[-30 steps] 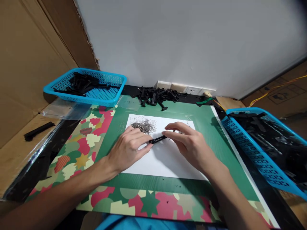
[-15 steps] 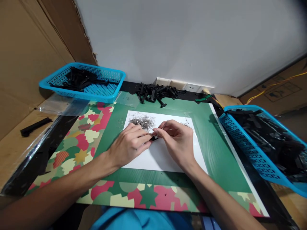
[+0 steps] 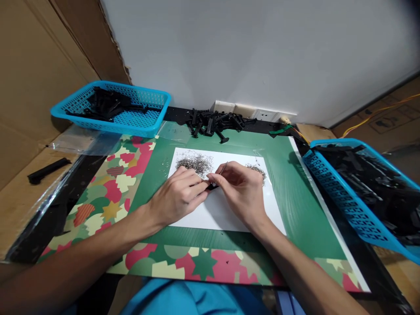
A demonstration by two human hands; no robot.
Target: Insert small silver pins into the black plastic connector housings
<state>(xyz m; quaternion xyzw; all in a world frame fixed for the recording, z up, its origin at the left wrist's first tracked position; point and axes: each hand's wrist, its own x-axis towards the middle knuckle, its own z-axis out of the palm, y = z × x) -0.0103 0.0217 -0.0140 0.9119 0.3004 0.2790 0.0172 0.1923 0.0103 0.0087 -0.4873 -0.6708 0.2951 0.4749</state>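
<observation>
My left hand [image 3: 182, 192] is closed, its fingertips pinching a small black plastic part [image 3: 212, 187] over the white paper [image 3: 203, 214]. Most of that part is hidden by the fingers. Close against it, my right hand [image 3: 241, 188] pinches a thin metal tool [image 3: 224, 168], of which only a slim length shows between thumb and forefinger; its exact kind is unclear. Behind my left hand lies a pile of tiny wire pieces [image 3: 197, 163], possibly springs. A smaller pile of small metal pieces [image 3: 257, 169] sits behind my right hand.
Black plastic parts [image 3: 213, 122] are heaped at the mat's back edge, before wall sockets [image 3: 264, 115]. Blue baskets with black parts stand left [image 3: 131, 129] and right [image 3: 344, 214]. One long black part [image 3: 49, 170] lies on cardboard at left. A green mat [image 3: 305, 210] is underneath.
The view has shifted slightly. Both hands stay together over the paper with the same grips, and the black part shows a little more between them.
</observation>
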